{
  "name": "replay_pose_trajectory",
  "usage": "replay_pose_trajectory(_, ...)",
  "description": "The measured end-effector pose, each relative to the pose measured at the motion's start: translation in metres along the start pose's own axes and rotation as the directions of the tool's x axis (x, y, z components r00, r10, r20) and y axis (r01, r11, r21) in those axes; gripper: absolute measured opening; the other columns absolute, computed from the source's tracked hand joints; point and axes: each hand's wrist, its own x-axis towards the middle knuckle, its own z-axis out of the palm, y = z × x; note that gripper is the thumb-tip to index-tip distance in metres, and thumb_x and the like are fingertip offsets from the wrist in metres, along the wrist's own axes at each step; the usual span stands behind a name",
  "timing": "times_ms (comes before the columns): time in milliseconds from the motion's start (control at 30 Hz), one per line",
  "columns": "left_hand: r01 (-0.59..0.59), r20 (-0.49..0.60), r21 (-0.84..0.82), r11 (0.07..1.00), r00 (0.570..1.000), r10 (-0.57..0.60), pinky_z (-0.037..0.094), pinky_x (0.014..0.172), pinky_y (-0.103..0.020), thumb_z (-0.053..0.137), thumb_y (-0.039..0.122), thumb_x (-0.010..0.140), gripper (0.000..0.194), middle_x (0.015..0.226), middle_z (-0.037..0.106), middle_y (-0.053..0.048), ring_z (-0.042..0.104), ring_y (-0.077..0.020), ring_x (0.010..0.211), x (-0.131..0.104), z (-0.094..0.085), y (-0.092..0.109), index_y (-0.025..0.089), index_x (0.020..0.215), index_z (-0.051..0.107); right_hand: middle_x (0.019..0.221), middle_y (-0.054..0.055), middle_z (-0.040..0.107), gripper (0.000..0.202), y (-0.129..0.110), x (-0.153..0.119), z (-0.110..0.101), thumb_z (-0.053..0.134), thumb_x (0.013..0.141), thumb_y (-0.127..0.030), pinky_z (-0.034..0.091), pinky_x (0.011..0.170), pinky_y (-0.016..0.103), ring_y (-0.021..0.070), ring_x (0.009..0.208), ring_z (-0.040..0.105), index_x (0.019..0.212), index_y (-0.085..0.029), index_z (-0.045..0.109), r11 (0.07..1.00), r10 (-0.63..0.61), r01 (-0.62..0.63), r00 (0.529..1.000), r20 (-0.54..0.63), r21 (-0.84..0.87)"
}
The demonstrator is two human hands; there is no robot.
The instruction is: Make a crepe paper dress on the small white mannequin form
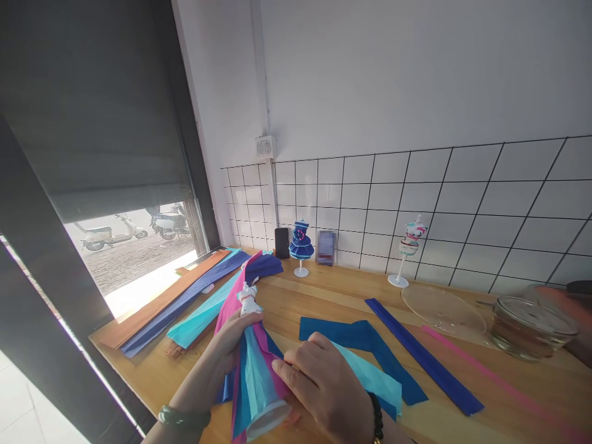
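Observation:
A small white mannequin leans toward the back, its round base toward me. Light blue paper hangs around its lower part, with pink paper over and beside it. My left hand is wrapped round the mannequin at the waist, and a green bangle sits on that wrist. On the right side of the skirt, my right hand pinches the edge of the pink paper, its fingers closed. Teal strips and a light blue strip lie beside my right hand.
Orange, blue and turquoise paper strips lie at the left. Two dressed mannequins and two phones stand by the wall. A blue strip, clear disc and glass jar lie right. Part of a person shows at the right edge.

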Motion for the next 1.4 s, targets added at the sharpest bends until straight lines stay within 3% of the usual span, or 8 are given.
replay_pose_trajectory(200,-0.118,-0.018,-0.029,0.993,0.993,0.117,0.048,0.047,-0.025,0.077,0.023,0.059,0.024,0.057,0.063,0.003,0.059,-0.0141,0.047,-0.002,-0.010,0.013,0.019,0.072,0.057,0.073,0.005,0.065,0.018,0.001,0.000,-0.003,0.045,0.090,-0.009,0.035,0.056,0.029,0.0134,0.063,0.056,0.098,-0.010,0.061,0.998,-0.007,0.005,0.999,-0.036,-0.055)
replay_pose_trajectory(333,-0.165,-0.044,-0.028,0.986,0.985,0.164,0.049,0.049,-0.025,0.078,0.023,0.058,0.027,0.060,0.063,0.002,0.059,-0.0136,0.049,-0.008,-0.006,0.013,0.018,0.075,0.058,0.075,0.007,0.066,0.024,0.000,0.001,-0.001,0.039,0.091,-0.009,0.035,0.055,0.031,0.0142,0.061,0.055,0.099,-0.010,0.061,0.994,-0.049,0.045,0.998,-0.042,-0.095)
replay_pose_trajectory(467,-0.212,-0.069,-0.024,0.977,0.975,0.210,0.046,0.048,-0.021,0.078,0.021,0.056,0.027,0.061,0.062,0.003,0.057,-0.0111,0.050,-0.011,-0.001,0.011,0.017,0.075,0.059,0.069,0.005,0.065,0.022,-0.004,0.004,0.002,0.042,0.089,-0.009,0.035,0.054,0.031,0.0128,0.057,0.050,0.087,-0.012,0.064,0.993,-0.059,0.054,0.997,-0.050,-0.106)
replay_pose_trajectory(833,-0.234,-0.106,0.008,0.972,0.967,0.234,0.045,0.054,-0.023,0.074,0.023,0.061,0.029,0.063,0.061,0.003,0.058,-0.0129,0.056,-0.008,-0.004,0.007,0.019,0.084,0.057,0.064,0.002,0.063,0.010,-0.009,-0.003,0.007,0.057,0.080,-0.005,0.034,0.053,0.030,0.0117,0.055,0.049,0.076,-0.012,0.063,0.990,-0.072,0.056,0.990,-0.125,-0.132)
replay_pose_trajectory(1067,-0.231,-0.108,0.008,0.973,0.967,0.231,0.044,0.052,-0.023,0.074,0.024,0.062,0.027,0.061,0.060,0.005,0.057,-0.0118,0.052,-0.008,-0.004,0.006,0.019,0.081,0.055,0.065,0.001,0.063,0.009,-0.009,-0.002,0.006,0.057,0.082,-0.005,0.035,0.053,0.030,0.0111,0.055,0.051,0.079,-0.012,0.062,0.986,-0.070,0.049,0.989,-0.133,-0.161)
replay_pose_trajectory(1400,-0.267,-0.084,-0.046,0.962,0.961,0.263,0.045,0.048,-0.021,0.073,0.021,0.065,0.026,0.058,0.056,0.005,0.053,-0.0091,0.048,-0.011,-0.004,0.015,0.019,0.082,0.053,0.072,0.008,0.066,0.029,-0.001,0.004,-0.005,0.034,0.091,-0.007,0.037,0.054,0.032,0.0150,0.060,0.055,0.093,-0.007,0.063,0.994,-0.058,0.050,0.995,-0.079,-0.100)
